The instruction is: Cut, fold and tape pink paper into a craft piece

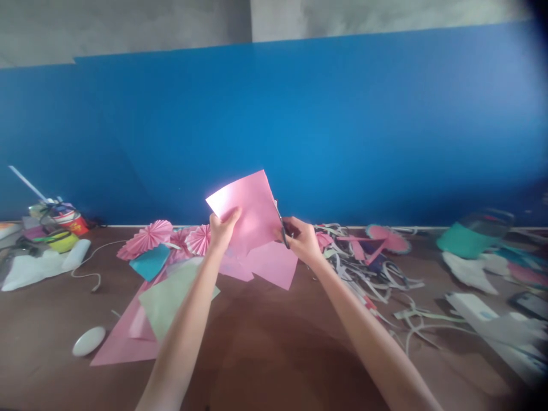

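Left fingers (234, 216) pinched on pink paper (252, 202); right fingers (296, 222) curled around scissors (283, 228), at paper's edge

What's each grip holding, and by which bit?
Left grip: pink paper, by its lower left edge. Right grip: scissors, by the dark handles.

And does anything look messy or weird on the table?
Yes: to the right of the right hand, which holds scissors, white strips lie in a loose tangle, crossing one another. That looks untidy beside the flat green sheet on the left.
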Motion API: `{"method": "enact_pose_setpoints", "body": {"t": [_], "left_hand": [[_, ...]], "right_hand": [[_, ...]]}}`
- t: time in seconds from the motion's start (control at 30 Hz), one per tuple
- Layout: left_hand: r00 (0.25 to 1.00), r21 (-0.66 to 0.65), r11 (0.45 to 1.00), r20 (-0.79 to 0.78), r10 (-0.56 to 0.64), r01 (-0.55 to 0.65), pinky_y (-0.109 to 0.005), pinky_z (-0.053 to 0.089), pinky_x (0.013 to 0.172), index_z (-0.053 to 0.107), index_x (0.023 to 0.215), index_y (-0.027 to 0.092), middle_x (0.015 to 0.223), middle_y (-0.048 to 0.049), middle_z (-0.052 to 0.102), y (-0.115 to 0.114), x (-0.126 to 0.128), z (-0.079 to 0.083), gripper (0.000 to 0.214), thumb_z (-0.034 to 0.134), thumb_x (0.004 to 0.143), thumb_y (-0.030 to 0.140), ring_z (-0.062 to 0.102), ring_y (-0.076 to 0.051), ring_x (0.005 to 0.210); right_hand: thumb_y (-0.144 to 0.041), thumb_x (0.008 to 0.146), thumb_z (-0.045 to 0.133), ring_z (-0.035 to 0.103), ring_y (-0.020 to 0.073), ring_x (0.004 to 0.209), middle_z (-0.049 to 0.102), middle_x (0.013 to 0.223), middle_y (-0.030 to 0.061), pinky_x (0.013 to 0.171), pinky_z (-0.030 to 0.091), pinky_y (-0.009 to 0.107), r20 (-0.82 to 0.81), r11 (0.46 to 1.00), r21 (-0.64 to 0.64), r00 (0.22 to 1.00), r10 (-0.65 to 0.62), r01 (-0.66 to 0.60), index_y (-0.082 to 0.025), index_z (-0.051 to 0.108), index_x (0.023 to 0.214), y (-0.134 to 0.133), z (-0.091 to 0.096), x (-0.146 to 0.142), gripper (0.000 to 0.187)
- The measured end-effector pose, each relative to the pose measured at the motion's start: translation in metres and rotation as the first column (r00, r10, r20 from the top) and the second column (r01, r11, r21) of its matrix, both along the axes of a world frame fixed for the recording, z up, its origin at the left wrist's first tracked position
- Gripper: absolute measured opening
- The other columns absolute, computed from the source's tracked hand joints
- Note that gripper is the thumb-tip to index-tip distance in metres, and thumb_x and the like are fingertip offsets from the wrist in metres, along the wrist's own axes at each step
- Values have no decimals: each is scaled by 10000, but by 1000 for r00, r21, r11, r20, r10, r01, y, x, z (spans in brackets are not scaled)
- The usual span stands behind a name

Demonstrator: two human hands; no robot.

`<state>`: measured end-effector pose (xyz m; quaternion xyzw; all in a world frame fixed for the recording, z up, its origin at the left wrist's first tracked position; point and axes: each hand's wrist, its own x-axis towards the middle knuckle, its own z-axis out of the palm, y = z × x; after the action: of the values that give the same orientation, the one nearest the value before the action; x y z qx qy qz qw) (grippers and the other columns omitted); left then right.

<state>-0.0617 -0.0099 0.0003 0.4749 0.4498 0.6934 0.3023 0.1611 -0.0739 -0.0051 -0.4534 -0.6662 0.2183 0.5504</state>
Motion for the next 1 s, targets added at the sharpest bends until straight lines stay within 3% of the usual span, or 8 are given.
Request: {"method": "enact_pose_setpoints", "body": {"t": [0.3, 0.47, 0.73, 1.0], "left_hand": [[1000, -48, 999, -23, 14, -15, -395, 562, 842, 609, 1021, 138, 1068, -139, 688, 8, -4, -11, 578, 821, 616, 491, 682, -245, 965], [999, -57, 998, -36, -10, 8, -377, 562, 853, 629, 1015, 128, 1078, -150, 698, 5, -3, -8, 555, 828, 617, 460, 685, -244, 982], [991, 45, 992, -77, -113, 116, -334, 572, 817, 725, 935, 118, 988, -140, 742, -8, 2, 7, 427, 813, 651, 425, 710, -254, 914], [988, 62, 989, -89, -125, 131, -342, 584, 795, 736, 908, 119, 961, -133, 750, -13, 7, 10, 393, 825, 650, 402, 714, -262, 892]], "right_hand": [[-378, 762, 662, 457, 121, 575, 571, 655, 0, 538, 376, 236, 35, 994, 54, 995, -98, 96, -154, 712, 976, -1, 1, -1, 314], [-376, 771, 656, 485, 131, 588, 599, 674, 11, 560, 387, 243, 52, 990, 69, 990, -129, 126, -154, 726, 989, 0, 0, 0, 319], [-341, 767, 652, 477, 128, 596, 574, 675, 2, 555, 375, 238, 56, 994, 53, 994, -94, 91, -148, 706, 1001, -3, 3, 1, 308], [-314, 758, 651, 466, 121, 599, 555, 669, -7, 547, 362, 230, 41, 997, 42, 997, -60, 59, -147, 695, 998, -4, 4, 3, 295]]}}
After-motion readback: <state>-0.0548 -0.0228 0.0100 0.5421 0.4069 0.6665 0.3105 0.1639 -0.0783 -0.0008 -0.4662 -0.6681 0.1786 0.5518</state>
